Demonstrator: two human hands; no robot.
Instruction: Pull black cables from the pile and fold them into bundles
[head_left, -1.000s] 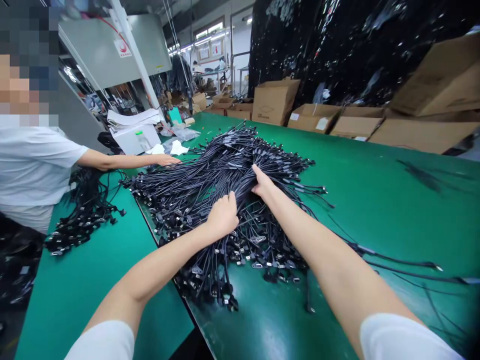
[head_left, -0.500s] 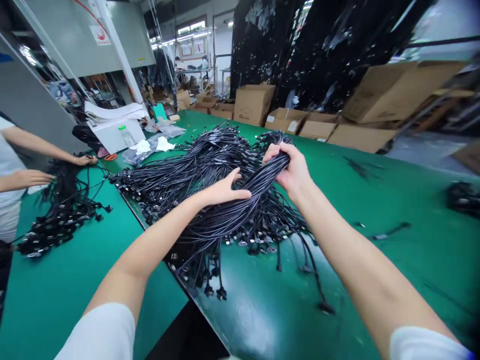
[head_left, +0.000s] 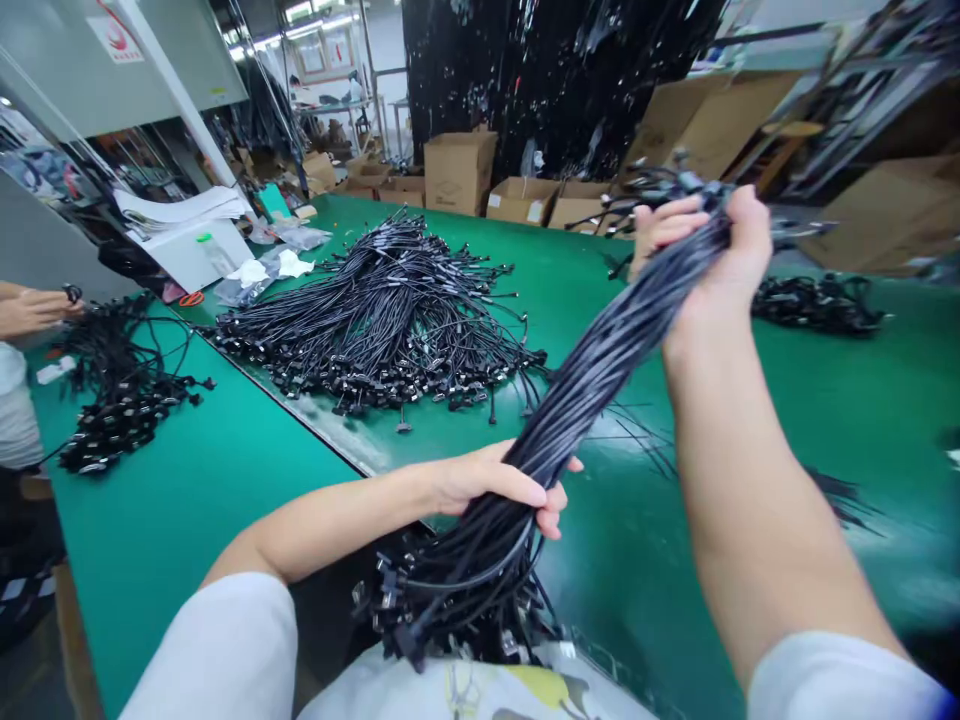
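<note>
So, the right hand [head_left: 705, 245] is closed tightly around a long bundle of black cables [head_left: 585, 400] and holds it high at about 1 o'clock, above the table. The left hand [head_left: 487, 490] is also closed, but more loosely: its fingers [head_left: 525, 485] curl around the lower part of the same bundle at about 6 o'clock. Below this hand the bundle hangs down, with many small metal connectors [head_left: 420, 610] at the cable ends, just over the person's white shirt [head_left: 450, 690] (it has a yellow print). More cable ends stick out above the right hand.

Going outward, a big pile of the same cables [head_left: 375, 320] lies on the green work table [head_left: 225, 470] at 11 o'clock. A smaller cable pile [head_left: 817, 305] lies at 2 o'clock, and another cable pile [head_left: 124, 390] lies at 10 o'clock, near a co-worker's hands [head_left: 34, 312] at 9 o'clock. Far away at 12 o'clock stand cardboard boxes [head_left: 459, 172].
</note>
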